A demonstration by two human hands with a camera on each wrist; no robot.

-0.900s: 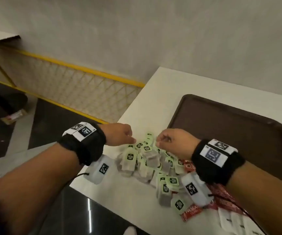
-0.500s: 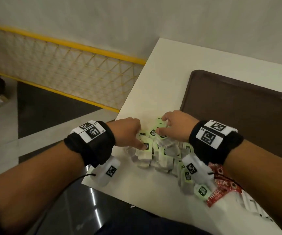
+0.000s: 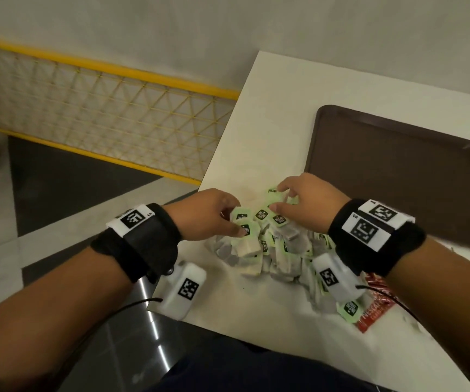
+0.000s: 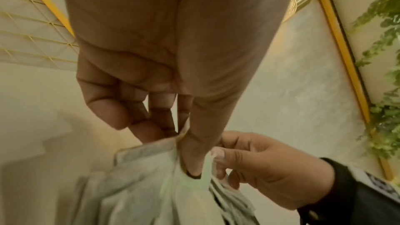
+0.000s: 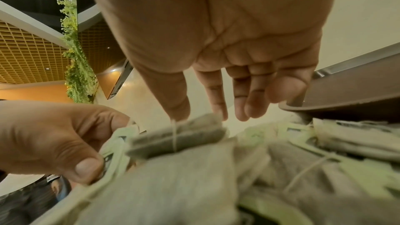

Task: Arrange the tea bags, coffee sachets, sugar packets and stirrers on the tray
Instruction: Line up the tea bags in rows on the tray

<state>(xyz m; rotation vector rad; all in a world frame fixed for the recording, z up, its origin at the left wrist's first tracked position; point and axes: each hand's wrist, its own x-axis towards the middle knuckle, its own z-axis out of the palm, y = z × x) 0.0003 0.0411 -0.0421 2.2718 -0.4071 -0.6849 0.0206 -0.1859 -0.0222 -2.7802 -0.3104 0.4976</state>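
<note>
Tea bags (image 3: pixel 267 244) heaped on white table (image 3: pixel 270 131) just left of brown tray (image 3: pixel 398 165), none on tray yet. My left hand (image 3: pixel 208 216) pinches green-tagged bag at heap's left edge; right hand (image 3: pixel 310 202) pinches bag at top. Step I judge: gathering tea bags; next, lift bunch onto tray without strings snagging. Red coffee sachets (image 3: pixel 375 309) by right wrist show only in head view. Right wrist view shows bag string (image 5: pixel 174 136); left wrist view blurred.

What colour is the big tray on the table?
The tray is dark brown and plain, seen best in the head view.
</note>
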